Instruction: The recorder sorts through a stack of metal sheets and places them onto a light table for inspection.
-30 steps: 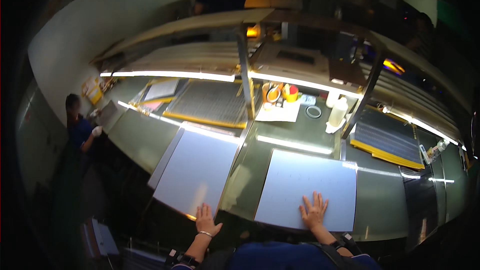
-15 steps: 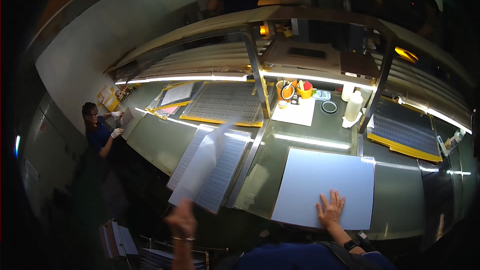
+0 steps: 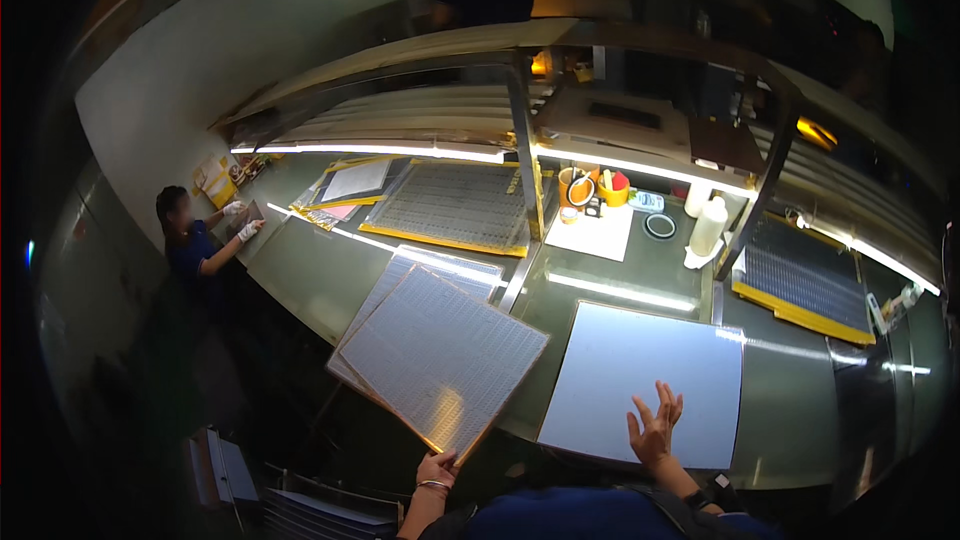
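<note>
My left hand (image 3: 435, 468) grips the near corner of a grey patterned panel (image 3: 447, 345), fingers closed on its edge. The panel has a fine grid of small marks and a glint near the held corner. It overlaps another similar panel (image 3: 375, 305) lying on the bench. On the right, a plain pale-blue sheet (image 3: 640, 370) with a thin dark edge rests on the bench. Just over its near part is my right hand (image 3: 655, 430), fingers apart, holding nothing; contact with the sheet is hard to tell.
A shelf post (image 3: 522, 140) rises behind the panels. Yellow-edged panels (image 3: 450, 205) lie at the back left, another (image 3: 805, 280) at right. Orange pots (image 3: 577, 187), a black ring (image 3: 660, 226) and a white bottle (image 3: 709, 226) stand behind the sheet. A gloved co-worker (image 3: 195, 240) is at far left.
The panel in my left hand has swung right and turned from a steep, blurred tilt to face up. My right hand, earlier spread flat on the blue sheet, has its fingers raised.
</note>
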`<state>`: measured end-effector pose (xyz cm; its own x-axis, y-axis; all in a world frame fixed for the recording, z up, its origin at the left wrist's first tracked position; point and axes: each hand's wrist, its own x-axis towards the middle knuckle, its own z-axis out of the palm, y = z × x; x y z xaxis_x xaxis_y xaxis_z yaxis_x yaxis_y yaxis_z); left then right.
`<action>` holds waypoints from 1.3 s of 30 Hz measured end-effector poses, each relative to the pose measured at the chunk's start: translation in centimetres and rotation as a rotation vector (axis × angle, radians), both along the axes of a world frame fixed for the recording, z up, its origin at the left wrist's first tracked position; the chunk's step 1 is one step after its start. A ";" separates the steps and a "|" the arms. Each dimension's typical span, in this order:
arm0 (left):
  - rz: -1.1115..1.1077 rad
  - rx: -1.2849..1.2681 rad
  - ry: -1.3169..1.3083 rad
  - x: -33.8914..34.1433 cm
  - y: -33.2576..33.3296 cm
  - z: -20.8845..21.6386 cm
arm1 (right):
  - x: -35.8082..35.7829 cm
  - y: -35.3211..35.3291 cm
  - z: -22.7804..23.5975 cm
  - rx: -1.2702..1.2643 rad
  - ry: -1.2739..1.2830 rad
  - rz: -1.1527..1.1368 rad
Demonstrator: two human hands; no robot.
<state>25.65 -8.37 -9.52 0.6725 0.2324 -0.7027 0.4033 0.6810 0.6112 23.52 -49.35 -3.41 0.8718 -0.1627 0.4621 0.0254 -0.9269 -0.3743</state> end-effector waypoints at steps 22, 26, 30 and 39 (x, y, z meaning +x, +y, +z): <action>-0.567 -0.395 -0.302 4.3 -2.8 0.2 | 5.1 18.1 4.9 0.084 -0.019 0.764; -0.425 -0.131 -0.392 4.4 -1.9 0.6 | 5.7 19.7 5.2 0.006 -0.059 0.779; -0.777 0.852 -0.677 2.6 -1.7 0.3 | 5.5 20.7 3.7 -0.129 0.070 0.754; -0.569 -0.361 -0.272 2.8 -1.2 -2.1 | 5.5 20.3 3.9 -0.213 0.270 0.848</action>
